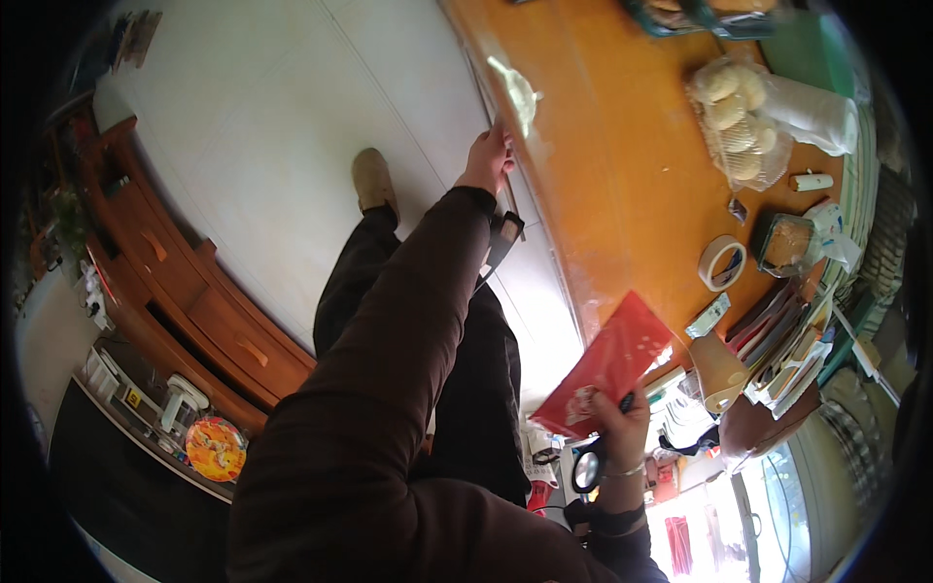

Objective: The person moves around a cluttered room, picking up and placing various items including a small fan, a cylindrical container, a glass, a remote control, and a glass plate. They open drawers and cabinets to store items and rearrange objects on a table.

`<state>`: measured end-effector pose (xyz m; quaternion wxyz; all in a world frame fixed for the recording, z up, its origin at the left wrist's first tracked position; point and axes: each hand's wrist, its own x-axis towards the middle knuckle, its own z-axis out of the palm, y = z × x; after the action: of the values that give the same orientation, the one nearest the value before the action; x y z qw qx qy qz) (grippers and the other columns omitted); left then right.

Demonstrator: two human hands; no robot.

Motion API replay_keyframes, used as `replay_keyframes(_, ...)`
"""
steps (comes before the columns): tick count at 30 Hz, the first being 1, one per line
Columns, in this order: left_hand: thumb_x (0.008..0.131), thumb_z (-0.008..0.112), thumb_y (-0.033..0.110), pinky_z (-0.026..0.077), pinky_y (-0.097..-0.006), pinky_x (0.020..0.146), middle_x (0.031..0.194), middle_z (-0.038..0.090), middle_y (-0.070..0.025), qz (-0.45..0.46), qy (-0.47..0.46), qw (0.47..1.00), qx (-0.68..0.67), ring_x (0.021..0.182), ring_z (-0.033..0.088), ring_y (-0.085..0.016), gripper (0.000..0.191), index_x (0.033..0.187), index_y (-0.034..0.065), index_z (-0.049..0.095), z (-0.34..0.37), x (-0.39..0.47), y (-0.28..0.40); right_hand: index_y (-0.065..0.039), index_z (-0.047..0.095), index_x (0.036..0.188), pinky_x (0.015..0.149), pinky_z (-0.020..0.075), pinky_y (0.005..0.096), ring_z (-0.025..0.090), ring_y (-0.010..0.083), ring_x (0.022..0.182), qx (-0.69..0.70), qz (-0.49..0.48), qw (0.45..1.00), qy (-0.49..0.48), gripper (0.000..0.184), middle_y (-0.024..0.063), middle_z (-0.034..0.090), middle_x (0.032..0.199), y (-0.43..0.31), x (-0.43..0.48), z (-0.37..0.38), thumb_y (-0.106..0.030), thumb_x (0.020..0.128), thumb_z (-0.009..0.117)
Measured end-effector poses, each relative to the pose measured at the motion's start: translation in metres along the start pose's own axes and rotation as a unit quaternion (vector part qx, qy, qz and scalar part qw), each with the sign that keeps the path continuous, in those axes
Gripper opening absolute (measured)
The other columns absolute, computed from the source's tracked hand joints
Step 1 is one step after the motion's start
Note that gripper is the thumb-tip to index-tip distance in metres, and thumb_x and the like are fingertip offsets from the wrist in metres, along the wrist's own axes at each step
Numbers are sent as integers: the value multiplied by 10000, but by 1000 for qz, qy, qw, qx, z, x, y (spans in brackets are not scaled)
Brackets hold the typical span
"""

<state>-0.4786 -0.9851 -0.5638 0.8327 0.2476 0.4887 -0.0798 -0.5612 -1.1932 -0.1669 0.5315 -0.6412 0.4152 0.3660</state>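
Observation:
My right hand [623, 423], with a bracelet and a black band at the wrist, grips a flat red envelope [616, 364]. Its thumb lies on the envelope's lower part, over pale printed marks. The envelope's upper corner overlaps the near part of the wooden table [605, 182]. My left hand [492, 157] reaches forward in a dark sleeve, at the table's left edge. Its fingers are curled, and whether they hold anything cannot be made out. A black device with a strap [506, 229] is by the left wrist.
On the table are bagged buns [736, 124], a plastic-wrapped roll [809, 109], a tape roll [721, 262], a clear food box [787, 244], and stacked papers [794, 350]. A wooden drawer cabinet [197, 291] stands left, across the tiled floor [262, 146].

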Motion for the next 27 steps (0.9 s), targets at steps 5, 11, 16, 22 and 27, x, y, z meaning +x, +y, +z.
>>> replay_keyframes(5, 905, 543, 309, 266, -235, 424, 784, 513, 1, -5, 16, 994, -105, 507, 362, -81, 240, 876, 73, 514, 6, -18, 18, 32, 541, 1079, 735, 493, 265, 608, 143, 824, -68, 29, 997, -25, 348, 77, 627, 938, 44, 9, 42, 33, 747, 645)
replay_keyframes(11, 922, 496, 201, 297, -241, 422, 806, 549, -61, -68, 68, 983, -155, 511, 389, -108, 171, 943, 32, 516, 14, -21, 6, 35, 537, 1085, 723, 484, 262, 596, 141, 830, -110, 38, 993, 21, 361, 79, 621, 944, 57, 12, 64, -8, 747, 656)
replay_keyframes(16, 949, 451, 262, 320, -251, 431, 808, 548, -72, -97, 38, 987, -124, 501, 382, -130, 252, 972, 27, 538, 14, -5, 5, 43, 534, 1086, 723, 489, 268, 610, 157, 825, -117, 31, 991, 49, 371, 90, 627, 939, 62, 5, 74, -14, 741, 656)
replay_keyframes(22, 958, 441, 351, 266, -223, 426, 665, 471, 15, -123, 1, 990, -68, 478, 338, -85, 287, 881, 93, 541, -6, -2, 10, 42, 533, 1080, 713, 495, 266, 622, 157, 830, -119, 44, 992, 25, 374, 100, 638, 952, 73, 23, 94, -14, 737, 671)
replay_keyframes(27, 947, 456, 417, 280, -221, 417, 666, 489, 20, -63, 19, 996, -57, 475, 379, -74, 341, 875, 94, 535, -62, -18, 15, 26, 547, 1039, 661, 478, 223, 607, 105, 740, -294, -33, 955, 16, 340, 64, 648, 842, 61, 56, 100, -21, 747, 714)
